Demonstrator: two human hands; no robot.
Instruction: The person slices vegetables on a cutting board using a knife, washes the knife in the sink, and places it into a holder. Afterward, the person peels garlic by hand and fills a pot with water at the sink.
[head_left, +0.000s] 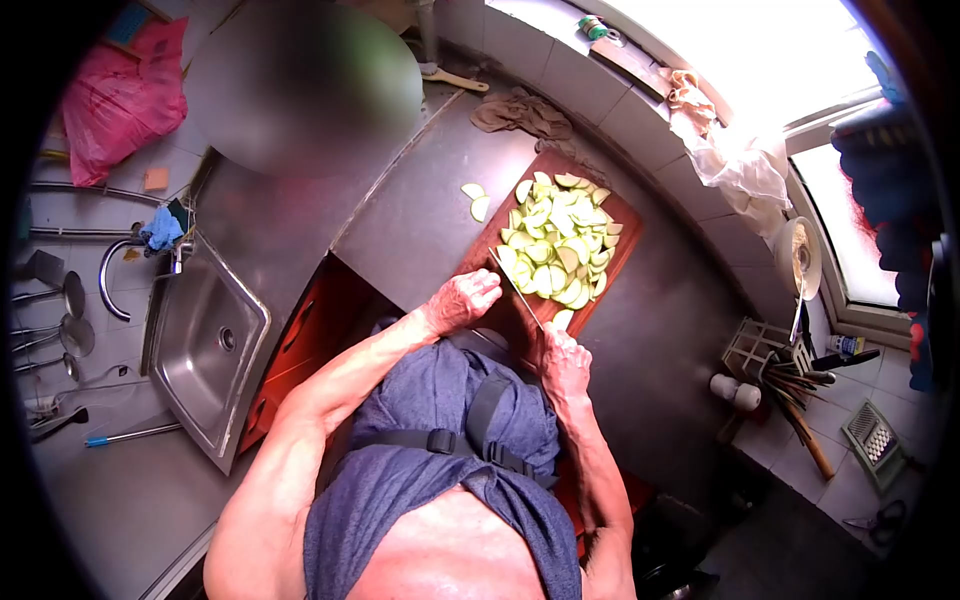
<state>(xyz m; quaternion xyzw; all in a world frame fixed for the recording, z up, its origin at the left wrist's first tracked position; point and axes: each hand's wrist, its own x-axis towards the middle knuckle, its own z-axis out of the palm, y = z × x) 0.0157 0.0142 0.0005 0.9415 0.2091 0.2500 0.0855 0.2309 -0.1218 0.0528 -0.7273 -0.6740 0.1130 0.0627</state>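
- Head view, and here's the right hand [566, 362], closed around the near end of a knife [517, 291], its handle hidden in the fist.
- The blade slants away to the far left, across the near part of a reddish-brown cutting board [628, 222].
- Over on the left, the left hand [465, 301] has its fingers curled just beside the blade's far end; whether they grip anything, I cannot tell!
- Beyond the blade, a big heap of pale green slices [560, 235] covers the board's middle and far part.
- Two loose slices [480, 208] lie left of the board, on the metal table [410, 225].
- Far side: a crumpled brown cloth [525, 115].
- Well to the left, a steel sink [195, 350].
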